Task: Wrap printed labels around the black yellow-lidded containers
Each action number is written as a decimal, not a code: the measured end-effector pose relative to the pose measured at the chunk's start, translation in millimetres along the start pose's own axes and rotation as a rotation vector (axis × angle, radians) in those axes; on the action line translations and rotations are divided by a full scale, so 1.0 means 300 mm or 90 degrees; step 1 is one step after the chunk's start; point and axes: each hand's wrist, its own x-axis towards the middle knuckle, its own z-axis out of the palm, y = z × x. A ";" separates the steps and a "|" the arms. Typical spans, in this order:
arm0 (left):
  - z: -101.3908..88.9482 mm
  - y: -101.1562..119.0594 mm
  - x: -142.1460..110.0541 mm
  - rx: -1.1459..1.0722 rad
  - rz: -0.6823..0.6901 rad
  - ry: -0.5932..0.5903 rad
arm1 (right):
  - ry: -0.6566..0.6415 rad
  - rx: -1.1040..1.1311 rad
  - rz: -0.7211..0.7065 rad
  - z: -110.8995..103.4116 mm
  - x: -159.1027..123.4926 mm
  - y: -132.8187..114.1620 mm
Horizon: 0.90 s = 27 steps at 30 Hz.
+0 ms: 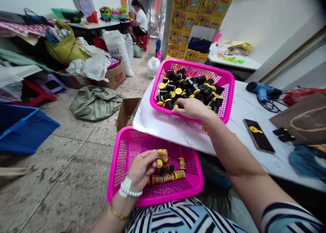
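My left hand (142, 168) is closed, pinching a small cylindrical canister with a printed yellow wrapper (161, 152) over the lower pink basket (197, 183). In that basket lie more yellow-wrapped canisters (168, 177) and a few black ones, some tipped over. My right hand (191, 108) reaches over the front rim of the upper pink basket (230, 90). Its fingers curl round a black canister with a yellow cap (175, 106), partly hidden by them. Many loose black canisters with yellow caps (189, 90) are heaped around it.
The upper basket stands on a white table (158, 121), with a phone (258, 134), a blue heat gun (263, 90) and a paper bag (303, 116) to the right. Yellow printed boxes (188, 22) are stacked behind. A blue bin (25, 128) is at left; a person (140, 21) sits farther back.
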 end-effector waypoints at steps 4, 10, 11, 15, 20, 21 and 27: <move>-0.009 0.004 0.014 -0.078 0.009 0.007 | 0.064 0.016 -0.050 -0.015 -0.040 0.043; -0.010 -0.009 0.047 -0.141 0.007 -0.012 | 0.278 0.241 -0.079 0.042 -0.246 -0.017; -0.007 -0.010 0.051 -0.145 0.005 -0.012 | 0.276 0.300 -0.075 0.071 -0.280 -0.032; 0.009 -0.008 0.066 -0.150 0.000 -0.008 | 0.305 0.382 -0.033 0.202 -0.353 -0.065; 0.011 -0.010 0.082 -0.159 0.006 0.004 | 0.309 0.199 -0.094 0.275 -0.368 -0.078; 0.011 -0.012 0.084 -0.161 0.006 0.002 | 0.300 0.137 -0.105 0.277 -0.375 -0.085; 0.028 -0.016 0.086 -0.175 0.002 -0.006 | 0.325 -0.002 -0.112 0.302 -0.428 -0.117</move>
